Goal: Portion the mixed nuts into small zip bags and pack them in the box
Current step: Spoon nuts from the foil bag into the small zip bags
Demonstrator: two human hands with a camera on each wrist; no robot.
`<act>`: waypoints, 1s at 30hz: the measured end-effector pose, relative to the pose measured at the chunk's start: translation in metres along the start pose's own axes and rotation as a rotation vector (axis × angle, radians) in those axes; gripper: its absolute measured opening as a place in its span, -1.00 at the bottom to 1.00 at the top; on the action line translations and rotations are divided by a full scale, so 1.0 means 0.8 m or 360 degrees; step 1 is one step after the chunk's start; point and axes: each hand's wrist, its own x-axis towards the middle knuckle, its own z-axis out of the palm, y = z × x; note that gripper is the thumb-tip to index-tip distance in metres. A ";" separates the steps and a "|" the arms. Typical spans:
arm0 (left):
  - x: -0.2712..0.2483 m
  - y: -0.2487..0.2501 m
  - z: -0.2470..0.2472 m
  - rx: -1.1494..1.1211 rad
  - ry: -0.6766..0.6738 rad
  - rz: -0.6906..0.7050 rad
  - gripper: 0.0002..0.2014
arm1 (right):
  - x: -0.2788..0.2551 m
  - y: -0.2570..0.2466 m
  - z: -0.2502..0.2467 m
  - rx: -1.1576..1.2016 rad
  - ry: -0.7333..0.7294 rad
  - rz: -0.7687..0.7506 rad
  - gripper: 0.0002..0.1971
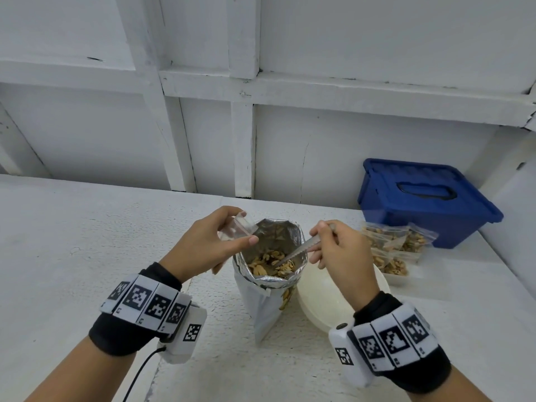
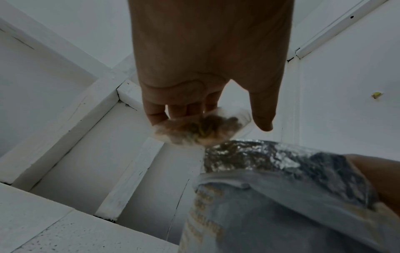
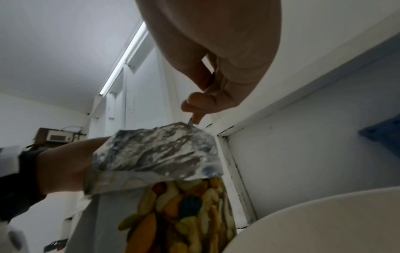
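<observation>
Right hand (image 1: 339,248) grip on spoon (image 1: 295,250) inside unlabelled foil nut pouch (image 1: 269,288)

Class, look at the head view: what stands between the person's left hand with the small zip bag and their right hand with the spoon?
The open foil nut bag stands upright between the left hand and right hand, seen in the head view.

- Nut pouch (image 1: 271,274): crinkled foil lining, shiny silver inside, smooth printed outside
- Small zip bag (image 1: 237,229): thin clear plastic, glossy
- Spoon (image 1: 295,250): dull grey metal
- Box (image 1: 426,198): smooth blue plastic
- Tabletop (image 1: 87,242): matt white paint, rough and speckled
- Bowl (image 1: 322,300): smooth, cream-white
</observation>
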 end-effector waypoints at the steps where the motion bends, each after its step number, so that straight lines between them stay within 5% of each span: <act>1: 0.000 -0.001 -0.001 0.0011 0.0004 0.0006 -0.50 | 0.002 0.001 -0.004 0.0050 0.0030 0.0082 -0.72; 8: -0.003 0.003 -0.012 0.0138 -0.0110 0.0007 -0.31 | 0.016 0.008 -0.029 0.0301 0.0220 0.0342 -0.72; 12: -0.003 0.015 -0.018 0.0277 -0.0095 0.0049 -0.43 | 0.025 0.005 -0.045 0.0314 0.0293 0.0332 -0.72; 19: 0.000 0.014 -0.023 0.0569 -0.0223 0.0206 -0.01 | 0.039 -0.020 -0.066 0.0326 0.0392 0.0193 -0.74; 27: 0.004 0.028 -0.006 0.0500 -0.0192 0.0224 -0.18 | 0.052 -0.036 -0.047 0.0310 0.0292 0.0130 -0.75; 30: 0.005 0.031 -0.001 0.0420 -0.0158 0.0171 -0.39 | 0.053 -0.046 -0.038 0.0250 0.0236 0.0037 -0.73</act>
